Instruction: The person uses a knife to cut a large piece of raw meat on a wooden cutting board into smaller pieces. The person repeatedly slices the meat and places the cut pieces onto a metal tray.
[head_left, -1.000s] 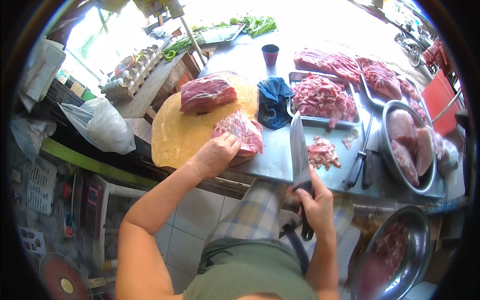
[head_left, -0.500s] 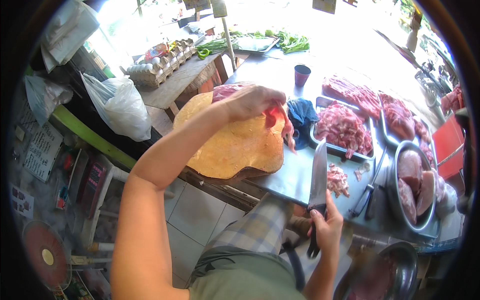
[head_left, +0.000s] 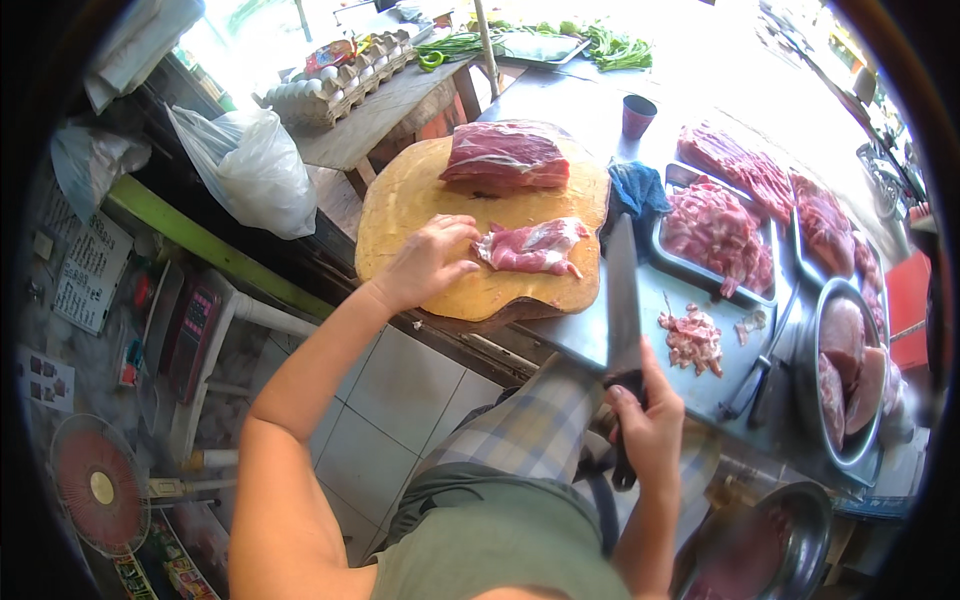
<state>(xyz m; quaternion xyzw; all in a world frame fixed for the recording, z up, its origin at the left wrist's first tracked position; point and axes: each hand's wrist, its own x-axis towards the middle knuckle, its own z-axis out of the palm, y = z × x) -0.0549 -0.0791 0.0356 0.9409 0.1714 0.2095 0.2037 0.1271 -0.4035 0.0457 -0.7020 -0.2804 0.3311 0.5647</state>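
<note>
A yellow-brown chopping block (head_left: pixel 400 190) lies before me. On its near half rests a small flat slice of raw meat (head_left: pixel 535 247) with white fat along it. My left hand (head_left: pixel 430 262) is just left of that slice, fingers stretched and thumb apart, holding nothing. Farther back on the block sits a thick chunk of red meat (head_left: pixel 508 156). My right hand (head_left: pixel 648 415) is closed round the dark handle of a large knife (head_left: pixel 624 300), its broad blade pointing away from me, beside the block's right edge.
Right of the block are a blue cloth (head_left: pixel 638 188), a metal tray (head_left: pixel 768 297) of cut meat, meat scraps (head_left: pixel 692 338), a sharpening steel (head_left: pixel 748 385) and a metal bowl (head_left: pixel 838 452) of large pieces. A purple cup (head_left: pixel 637 118) stands behind. Egg trays (head_left: pixel 345 85) are far left.
My left hand has come down and toward me, letting go of the meat slice, which now lies on the block. The knife stays in my right hand. My view has shifted slightly.
</note>
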